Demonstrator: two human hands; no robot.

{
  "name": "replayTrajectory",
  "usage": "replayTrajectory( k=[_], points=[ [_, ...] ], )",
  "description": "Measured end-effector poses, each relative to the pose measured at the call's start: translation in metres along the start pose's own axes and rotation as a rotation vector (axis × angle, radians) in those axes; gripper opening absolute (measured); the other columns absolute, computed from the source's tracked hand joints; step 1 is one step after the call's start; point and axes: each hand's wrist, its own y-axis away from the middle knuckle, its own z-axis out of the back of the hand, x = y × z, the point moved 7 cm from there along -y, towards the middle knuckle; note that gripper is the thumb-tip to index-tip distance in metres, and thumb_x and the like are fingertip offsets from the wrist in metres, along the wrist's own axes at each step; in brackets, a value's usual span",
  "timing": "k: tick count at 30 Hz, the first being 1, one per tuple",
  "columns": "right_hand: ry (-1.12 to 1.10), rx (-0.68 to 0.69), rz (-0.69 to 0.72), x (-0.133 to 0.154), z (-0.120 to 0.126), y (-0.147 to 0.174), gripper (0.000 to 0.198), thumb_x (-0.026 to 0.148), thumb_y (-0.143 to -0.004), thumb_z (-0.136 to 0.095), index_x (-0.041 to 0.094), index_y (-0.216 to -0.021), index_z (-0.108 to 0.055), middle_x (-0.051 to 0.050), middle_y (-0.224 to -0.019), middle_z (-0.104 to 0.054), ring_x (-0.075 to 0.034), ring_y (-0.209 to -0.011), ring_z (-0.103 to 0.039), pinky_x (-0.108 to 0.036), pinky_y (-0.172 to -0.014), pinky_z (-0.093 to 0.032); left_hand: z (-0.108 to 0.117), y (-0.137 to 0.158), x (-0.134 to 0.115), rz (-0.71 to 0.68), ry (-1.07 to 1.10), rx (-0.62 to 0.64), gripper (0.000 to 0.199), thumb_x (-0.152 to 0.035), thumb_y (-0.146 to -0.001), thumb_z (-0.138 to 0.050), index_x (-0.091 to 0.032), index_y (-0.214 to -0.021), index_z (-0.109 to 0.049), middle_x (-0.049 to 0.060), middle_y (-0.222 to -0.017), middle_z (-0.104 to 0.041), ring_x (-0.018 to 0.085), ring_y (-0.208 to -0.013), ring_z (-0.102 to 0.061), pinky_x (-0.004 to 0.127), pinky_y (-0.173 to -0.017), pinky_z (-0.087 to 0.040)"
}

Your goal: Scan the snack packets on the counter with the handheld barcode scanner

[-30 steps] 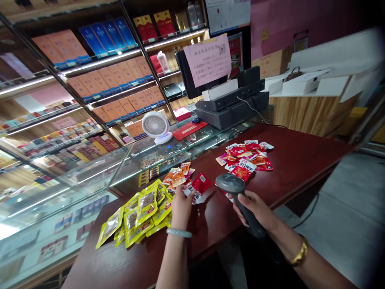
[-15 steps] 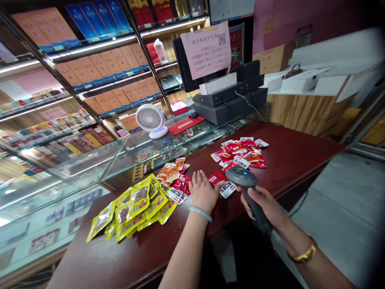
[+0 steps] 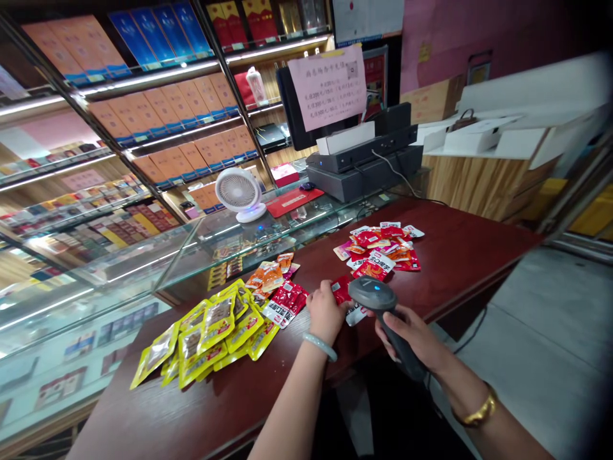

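Note:
My right hand (image 3: 407, 338) is wrapped round the handle of a dark grey barcode scanner (image 3: 373, 295), whose head shows a small blue light. Under and beside that head lies a red-and-white snack packet (image 3: 341, 291), partly hidden by the scanner. My left hand (image 3: 326, 312) has its fingers curled in and pinches the left side of this packet; the fingertips are partly hidden. Just left of it are similar red-and-white packets (image 3: 286, 303), small orange packets (image 3: 271, 276) and a heap of yellow snack bags (image 3: 220, 326). Beyond the scanner sits a mixed pile of red, orange and white packets (image 3: 378, 246).
The dark red tabletop (image 3: 460, 243) adjoins a glass display counter (image 3: 191, 255). On the counter stand a white fan (image 3: 239, 191), a red envelope (image 3: 294, 201) and a black cash drawer unit (image 3: 364, 172) near a monitor with a pink notice (image 3: 328, 89). Boxed goods fill the shelves behind.
My left hand's spread fingers have curled in at the packet. The scanner has moved slightly left and down, covering more of the packet. The view has shifted a little.

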Motion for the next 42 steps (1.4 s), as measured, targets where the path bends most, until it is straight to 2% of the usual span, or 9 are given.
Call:
replayTrajectory(
  k=[10,13,17,20,23,26,30,36,42],
  points=[
    [-0.02,0.109,-0.071,0.005,-0.027,0.0,0.049,0.06,-0.075,-0.067,0.015,-0.091,-0.058,0.004,-0.058,-0.055,-0.007,-0.034,-0.049,-0.018,-0.032,-0.039,0.004,0.0,0.014,-0.011,0.094,-0.084,0.034,-0.042,-0.083,-0.056,-0.019,-0.108,-0.051,0.01,-0.098,-0.07,0.023,-0.092,-0.067,0.031,-0.08,-0.042],
    [-0.016,0.1,-0.07,0.006,-0.028,0.0,0.05,0.061,-0.073,-0.069,0.015,-0.092,-0.059,0.004,-0.059,-0.055,-0.007,-0.035,-0.049,-0.019,-0.033,-0.04,0.011,-0.001,0.027,0.018,0.096,-0.103,0.045,-0.046,-0.079,-0.062,-0.018,-0.113,-0.05,0.01,-0.102,-0.069,0.024,-0.096,-0.066,0.032,-0.082,-0.042],
    [0.002,0.092,-0.058,0.007,-0.019,0.003,0.05,0.059,-0.074,-0.069,0.015,-0.095,-0.06,0.004,-0.058,-0.055,-0.007,-0.036,-0.049,-0.019,-0.034,-0.041,0.044,-0.003,0.065,0.174,0.045,-0.136,0.06,-0.046,-0.076,-0.067,-0.018,-0.124,-0.045,0.01,-0.104,-0.068,0.026,-0.098,-0.064,0.035,-0.086,-0.042],
    [0.004,0.064,-0.058,0.005,-0.007,0.005,0.048,0.058,-0.076,-0.068,0.014,-0.095,-0.06,0.004,-0.058,-0.055,-0.007,-0.036,-0.049,-0.018,-0.034,-0.041,0.084,-0.001,0.072,0.228,-0.103,-0.426,0.068,-0.046,-0.076,-0.066,-0.018,-0.132,-0.041,0.015,-0.126,-0.058,0.032,-0.119,-0.051,0.044,-0.098,-0.036],
    [-0.013,0.026,-0.047,0.004,0.007,0.008,0.047,0.056,-0.077,-0.068,0.014,-0.097,-0.06,0.004,-0.059,-0.056,-0.007,-0.037,-0.05,-0.018,-0.035,-0.041,0.08,-0.01,0.038,0.062,-0.1,-0.462,0.055,-0.047,-0.081,-0.06,-0.021,-0.128,-0.049,0.012,-0.129,-0.056,0.029,-0.124,-0.046,0.042,-0.105,-0.031],
    [-0.013,-0.015,-0.026,0.005,0.022,0.014,0.046,0.054,-0.079,-0.067,0.014,-0.1,-0.06,0.004,-0.059,-0.056,-0.008,-0.037,-0.051,-0.019,-0.035,-0.041,0.037,-0.029,-0.012,-0.142,-0.002,-0.214,0.042,-0.051,-0.085,-0.055,-0.023,-0.116,-0.06,0.008,-0.117,-0.064,0.024,-0.114,-0.053,0.034,-0.1,-0.036],
    [-0.001,-0.093,0.002,0.011,0.042,0.025,0.043,0.052,-0.082,-0.065,0.014,-0.101,-0.06,0.004,-0.059,-0.056,-0.008,-0.038,-0.052,-0.019,-0.036,-0.041,-0.005,-0.05,-0.051,-0.143,0.024,-0.012,0.045,-0.053,-0.088,-0.049,-0.02,-0.115,-0.061,0.01,-0.11,-0.066,0.024,-0.105,-0.058,0.033,-0.091,-0.041],
    [-0.021,-0.163,0.028,0.015,0.061,0.036,0.039,0.05,-0.085,-0.062,0.015,-0.104,-0.058,0.003,-0.06,-0.056,-0.008,-0.039,-0.05,-0.018,-0.036,-0.04,0.005,-0.045,-0.083,-0.231,-0.09,-0.184,0.065,-0.057,-0.083,-0.053,-0.019,-0.135,-0.045,0.016,-0.136,-0.049,0.031,-0.124,-0.042,0.042,-0.1,-0.034],
    [-0.033,-0.164,0.044,0.015,0.061,0.035,0.037,0.047,-0.087,-0.061,0.015,-0.105,-0.058,0.003,-0.061,-0.057,-0.007,-0.039,-0.05,-0.018,-0.036,-0.041,-0.019,-0.031,-0.11,-0.455,-0.138,-0.01,0.056,-0.038,-0.085,-0.056,-0.016,-0.136,-0.047,0.017,-0.137,-0.052,0.028,-0.125,-0.045,0.042,-0.103,-0.03]
  ],
)
